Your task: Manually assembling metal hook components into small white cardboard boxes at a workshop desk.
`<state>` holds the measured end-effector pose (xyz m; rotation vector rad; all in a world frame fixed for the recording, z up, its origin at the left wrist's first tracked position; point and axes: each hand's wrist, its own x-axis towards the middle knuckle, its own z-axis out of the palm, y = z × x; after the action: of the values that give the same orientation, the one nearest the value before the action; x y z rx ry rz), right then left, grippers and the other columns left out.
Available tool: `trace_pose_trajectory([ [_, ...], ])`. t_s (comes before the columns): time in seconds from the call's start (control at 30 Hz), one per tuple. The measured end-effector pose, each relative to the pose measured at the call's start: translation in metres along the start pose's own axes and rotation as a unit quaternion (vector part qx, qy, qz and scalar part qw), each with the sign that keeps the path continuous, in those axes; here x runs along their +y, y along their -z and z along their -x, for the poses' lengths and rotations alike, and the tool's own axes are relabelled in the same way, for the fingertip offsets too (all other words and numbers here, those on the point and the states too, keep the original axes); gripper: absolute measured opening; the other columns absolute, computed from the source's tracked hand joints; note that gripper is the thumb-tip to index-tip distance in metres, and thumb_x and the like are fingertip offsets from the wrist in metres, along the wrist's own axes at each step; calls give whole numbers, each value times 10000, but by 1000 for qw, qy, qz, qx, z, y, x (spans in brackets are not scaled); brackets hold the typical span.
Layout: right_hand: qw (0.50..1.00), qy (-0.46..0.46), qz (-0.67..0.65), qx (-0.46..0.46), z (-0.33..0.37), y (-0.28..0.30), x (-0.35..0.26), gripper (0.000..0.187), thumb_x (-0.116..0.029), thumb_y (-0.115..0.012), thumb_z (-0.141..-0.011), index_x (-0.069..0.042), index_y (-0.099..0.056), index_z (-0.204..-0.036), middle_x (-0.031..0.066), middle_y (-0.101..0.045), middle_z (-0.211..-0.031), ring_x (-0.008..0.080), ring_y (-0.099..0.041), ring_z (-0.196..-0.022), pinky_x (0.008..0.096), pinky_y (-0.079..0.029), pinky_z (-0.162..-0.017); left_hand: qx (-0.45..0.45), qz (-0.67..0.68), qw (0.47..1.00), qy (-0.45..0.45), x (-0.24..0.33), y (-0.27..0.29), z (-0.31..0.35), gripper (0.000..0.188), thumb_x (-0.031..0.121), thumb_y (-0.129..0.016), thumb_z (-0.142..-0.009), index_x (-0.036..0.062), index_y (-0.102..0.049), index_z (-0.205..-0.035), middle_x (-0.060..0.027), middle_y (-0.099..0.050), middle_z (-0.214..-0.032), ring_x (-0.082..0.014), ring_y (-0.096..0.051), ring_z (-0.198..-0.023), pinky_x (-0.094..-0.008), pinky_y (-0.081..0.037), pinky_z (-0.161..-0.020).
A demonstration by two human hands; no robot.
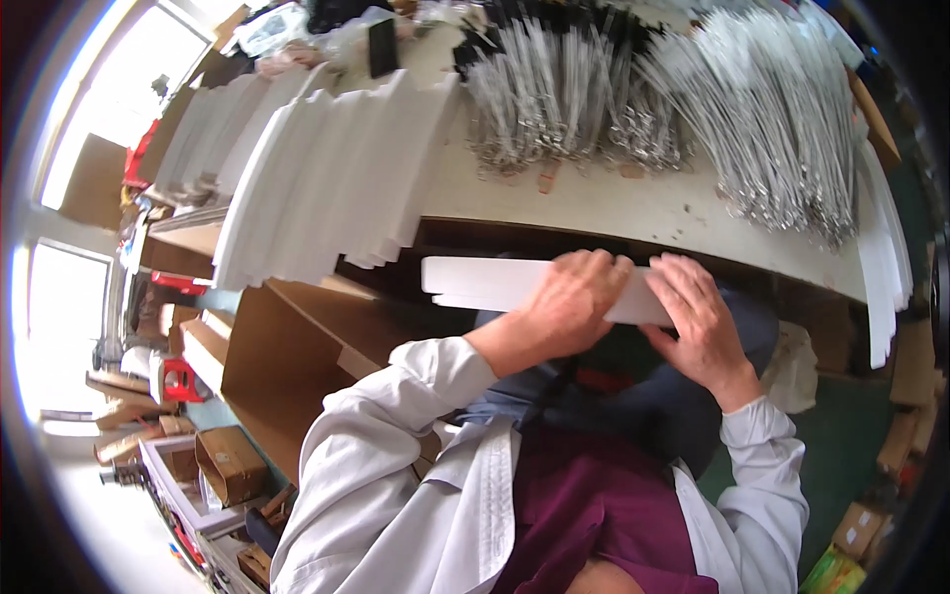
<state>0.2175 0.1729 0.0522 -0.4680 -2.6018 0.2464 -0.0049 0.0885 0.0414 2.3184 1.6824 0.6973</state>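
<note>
A long, narrow white strip (485,279), looking like stiff card or plastic with a layered edge at its left end, lies level above my lap, in front of the table edge. My left hand (579,307) is closed around it right of its middle. At its right end my right hand (698,322) grips it, fingers over the top and thumb below. The palms and the strip's underside are hidden. Beyond the left hand, a row of similar white strips (327,178) leans in overlapping stacks over the table's front edge.
On the table (594,203) lie bundles of thin clear-sleeved rods with metal ends (772,119) and black-topped ones (554,89). A dark phone-like slab (382,49) is at the back. An open cardboard box (287,366) stands left of my lap. More white strips (879,267) hang at the right edge.
</note>
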Motion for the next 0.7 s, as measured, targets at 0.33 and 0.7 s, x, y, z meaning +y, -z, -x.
trace_pose_trajectory([
  [0.33, 974, -185, -16, 126, -3, -26, -15, 441, -104, -780, -841, 35, -638, -1234, 162, -603, -1036, 347, -598, -984, 444, -507, -864, 22, -119, 992, 39, -8, 24, -6, 694, 151, -806, -720, -10, -541, -1341, -165, -619, -1090, -348, -644, -1023, -453, -537, -873],
  [0.7, 912, -283, -219, 200, 3, -65, -22, 487, -84, -803, -857, 43, -592, -1278, 127, -624, -1057, 191, -605, -787, 314, -535, -614, 48, -151, 987, -2, -15, 2, 8, 659, 161, -768, -758, -51, -519, -1330, -148, -568, -1045, -312, -603, -935, -435, -507, -851],
])
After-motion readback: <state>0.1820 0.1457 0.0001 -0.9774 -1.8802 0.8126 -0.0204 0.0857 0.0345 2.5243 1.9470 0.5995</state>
